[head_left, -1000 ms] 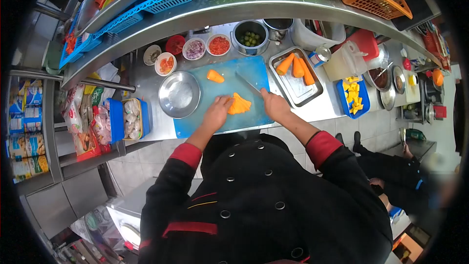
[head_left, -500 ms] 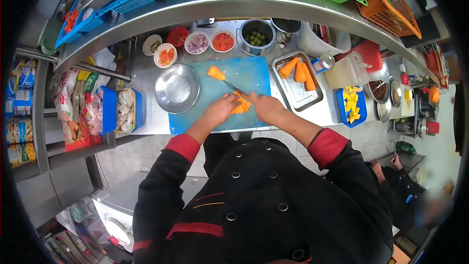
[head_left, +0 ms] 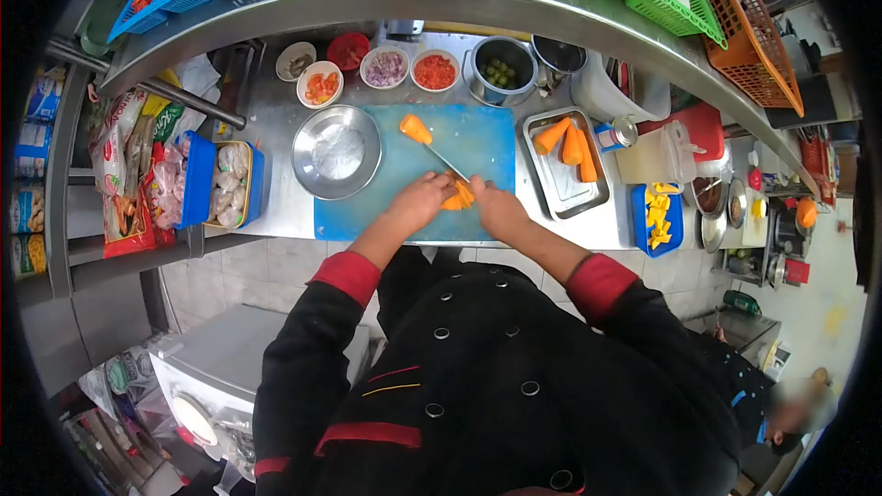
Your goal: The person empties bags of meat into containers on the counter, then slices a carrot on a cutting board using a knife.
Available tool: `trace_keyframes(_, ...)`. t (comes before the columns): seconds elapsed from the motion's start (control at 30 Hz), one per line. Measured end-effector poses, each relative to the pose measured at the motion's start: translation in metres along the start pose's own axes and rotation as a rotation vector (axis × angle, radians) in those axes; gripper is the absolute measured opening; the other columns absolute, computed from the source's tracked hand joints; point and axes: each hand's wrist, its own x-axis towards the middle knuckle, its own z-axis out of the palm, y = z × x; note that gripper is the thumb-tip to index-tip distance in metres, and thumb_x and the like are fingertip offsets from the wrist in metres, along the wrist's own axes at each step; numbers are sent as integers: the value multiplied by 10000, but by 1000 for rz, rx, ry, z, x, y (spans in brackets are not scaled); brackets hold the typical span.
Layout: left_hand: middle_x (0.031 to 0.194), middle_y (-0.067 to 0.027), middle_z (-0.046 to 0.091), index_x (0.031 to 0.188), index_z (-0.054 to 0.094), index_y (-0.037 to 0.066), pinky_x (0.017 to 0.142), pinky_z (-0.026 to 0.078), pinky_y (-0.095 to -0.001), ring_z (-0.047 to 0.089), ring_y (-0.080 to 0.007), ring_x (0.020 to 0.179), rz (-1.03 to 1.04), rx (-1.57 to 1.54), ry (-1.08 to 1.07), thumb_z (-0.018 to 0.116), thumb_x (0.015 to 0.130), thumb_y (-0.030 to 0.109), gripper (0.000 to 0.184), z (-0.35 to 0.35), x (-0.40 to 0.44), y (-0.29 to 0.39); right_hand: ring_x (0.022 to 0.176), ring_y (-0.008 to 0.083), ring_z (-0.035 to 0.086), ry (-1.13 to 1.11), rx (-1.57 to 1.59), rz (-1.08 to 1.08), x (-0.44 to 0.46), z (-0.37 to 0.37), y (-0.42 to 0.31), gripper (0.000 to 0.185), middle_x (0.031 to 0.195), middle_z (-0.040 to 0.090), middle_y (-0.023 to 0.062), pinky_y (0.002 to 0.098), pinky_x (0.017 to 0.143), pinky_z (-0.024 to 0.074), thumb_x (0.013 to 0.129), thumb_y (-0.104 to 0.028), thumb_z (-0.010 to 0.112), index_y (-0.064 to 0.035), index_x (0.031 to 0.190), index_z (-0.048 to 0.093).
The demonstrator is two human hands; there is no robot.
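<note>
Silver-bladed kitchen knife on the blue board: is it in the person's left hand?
No, the right hand grips the silver-bladed kitchen knife, while the left hand touches sliced orange carrot.

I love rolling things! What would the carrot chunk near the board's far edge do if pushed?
The carrot chunk would probably roll, since its side looks rounded. It's thick, so it likely won't bend.

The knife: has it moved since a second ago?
Yes. Judged against the cutting board, the knife has shifted left, bringing its tip closer to the uncut carrot chunk.
</note>
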Motion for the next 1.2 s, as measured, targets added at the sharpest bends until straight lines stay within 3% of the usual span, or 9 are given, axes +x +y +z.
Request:
trace_keyframes(0.13,1297,-61,621,1249,696,77,1035,493,-351,567,-271,1170,0,-21,5,547,900,79,379,0,1,-2,863,425,724,22,38,-44,9,-12,-3,242,976,680,246,484,734,599,941,-64,520,-27,1168,443)
trace_keyframes(0.23,1298,-63,620,1240,700,74,1042,489,-355,564,-276,1173,5,-40,-1,542,907,89,368,2,3,-5,868,427,722,-130,-38,-25,-1,-32,-8,263,966,678,242,487,729,596,924,-48,540,-24,1166,440)
trace_keyframes(0.43,1351,-65,600,1251,695,66,1054,482,-366,553,-289,1200,12,-34,-22,540,909,92,377,0,3,-5,889,429,720,33,72,-22,5,2,-6,330,959,689,247,490,735,594,904,-39,578,-16,1196,425)
trace_keyframes(0.5,1351,-65,599,1252,694,65,1056,479,-369,552,-290,1203,11,-34,-26,541,908,91,377,0,4,-6,888,431,720,-93,8,-6,6,-24,-11,340,970,686,249,492,738,594,909,-45,573,-23,1214,424)
trace_keyframes(0.83,1295,-72,619,1191,719,47,1051,473,-367,545,-289,1199,-23,-35,46,547,887,74,350,-7,-2,1,886,447,712,-44,50,-16,11,-21,-11,225,1004,686,256,500,726,589,962,-81,483,-22,1176,442)
trace_keyframes(0.93,1286,-75,619,1193,720,56,1046,473,-365,552,-278,1184,-59,-50,73,551,878,70,358,-7,-8,1,892,451,708,-179,60,14,0,-26,-16,216,998,682,256,510,741,585,958,-75,482,-24,1165,447)
trace_keyframes(1.0,1277,-76,623,1193,722,57,1047,473,-363,555,-280,1183,-69,-58,63,550,881,72,356,-6,-9,2,907,440,709,-8,101,53,3,2,-11,208,1008,687,267,512,768,579,958,-68,487,-17,1156,450)
trace_keyframes(1.13,1249,-81,639,1193,725,57,1049,473,-364,563,-289,1185,-61,-103,102,577,868,50,357,0,-7,-4,928,437,709,-7,126,-14,15,-15,-13,226,1012,688,271,523,776,575,954,-64,491,-18,1171,445)
trace_keyframes(1.2,1247,-85,639,1193,725,54,1051,473,-367,562,-292,1190,-59,-139,104,597,855,36,362,2,-7,-8,916,443,711,-158,66,7,10,-33,-17,230,1018,687,272,519,762,579,957,-61,487,-19,1178,442)
